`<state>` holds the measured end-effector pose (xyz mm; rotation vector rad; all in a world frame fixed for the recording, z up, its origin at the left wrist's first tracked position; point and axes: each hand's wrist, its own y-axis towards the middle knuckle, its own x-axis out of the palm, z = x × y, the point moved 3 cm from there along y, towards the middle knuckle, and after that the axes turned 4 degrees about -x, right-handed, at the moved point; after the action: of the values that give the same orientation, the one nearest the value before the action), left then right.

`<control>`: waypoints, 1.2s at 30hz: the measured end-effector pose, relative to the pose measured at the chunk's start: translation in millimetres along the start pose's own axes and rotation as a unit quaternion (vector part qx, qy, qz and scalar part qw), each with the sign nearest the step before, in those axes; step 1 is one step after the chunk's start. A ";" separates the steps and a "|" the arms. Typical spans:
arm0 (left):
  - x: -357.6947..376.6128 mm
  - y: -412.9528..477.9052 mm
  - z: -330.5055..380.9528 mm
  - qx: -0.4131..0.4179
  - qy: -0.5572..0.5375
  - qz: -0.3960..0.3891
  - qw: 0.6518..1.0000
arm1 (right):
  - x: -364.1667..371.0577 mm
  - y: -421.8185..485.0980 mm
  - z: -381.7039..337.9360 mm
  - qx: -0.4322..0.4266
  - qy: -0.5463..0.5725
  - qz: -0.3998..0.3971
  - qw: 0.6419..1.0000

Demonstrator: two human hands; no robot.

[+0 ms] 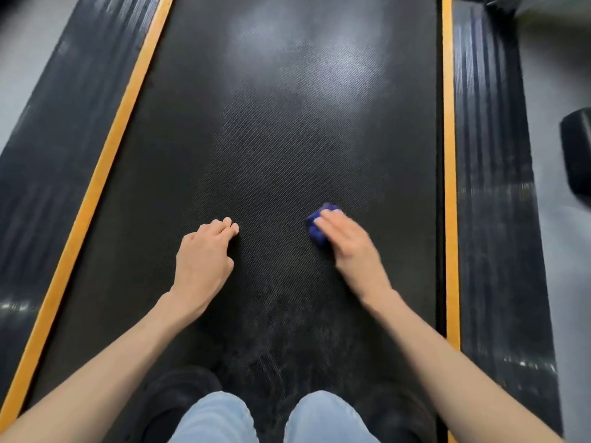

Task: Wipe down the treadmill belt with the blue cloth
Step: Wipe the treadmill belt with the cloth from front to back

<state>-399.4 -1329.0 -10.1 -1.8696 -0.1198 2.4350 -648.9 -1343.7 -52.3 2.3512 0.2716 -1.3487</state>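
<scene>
The black textured treadmill belt [275, 139] runs up the middle of the view. My right hand [348, 241] lies over a bunched blue cloth [315, 230] and presses it onto the belt right of centre; its fingers curve over the cloth and look motion-blurred. Most of the cloth is hidden under the hand. My left hand [204, 254] rests on the belt left of centre, with its fingertips touching the surface and nothing in it.
Orange strips [105, 161] [449, 155] edge the belt on both sides, with ribbed black side rails [60, 129] [489, 187] beyond them. My knees in light jeans [271, 420] sit at the bottom. A dark object [579, 151] stands on the grey floor at the right.
</scene>
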 end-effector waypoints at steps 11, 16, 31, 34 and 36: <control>1.6 0.7 -0.5 -0.009 -0.019 -0.007 1.000 | 6.2 -2.4 -22.8 -0.179 0.024 -0.141 0.973; 3.0 0.4 1.9 0.005 -0.003 -0.003 1.000 | -17.3 17.8 9.5 0.116 0.009 0.026 0.993; -3.8 8.3 12.7 -0.007 0.027 -0.002 1.000 | 4.9 17.8 -24.4 0.006 0.011 -0.034 0.999; -5.7 13.6 18.6 -0.008 0.020 0.017 1.000 | 24.3 -5.8 -58.8 -0.192 0.033 -0.174 0.965; -2.8 11.9 25.6 0.021 0.005 0.029 0.999 | 14.9 -2.4 -28.5 -0.156 0.029 -0.157 0.975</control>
<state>-423.5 -1341.5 -2.1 -1.8940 -0.0127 2.4452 -620.0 -1329.4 -53.1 2.1440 0.8400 -1.2614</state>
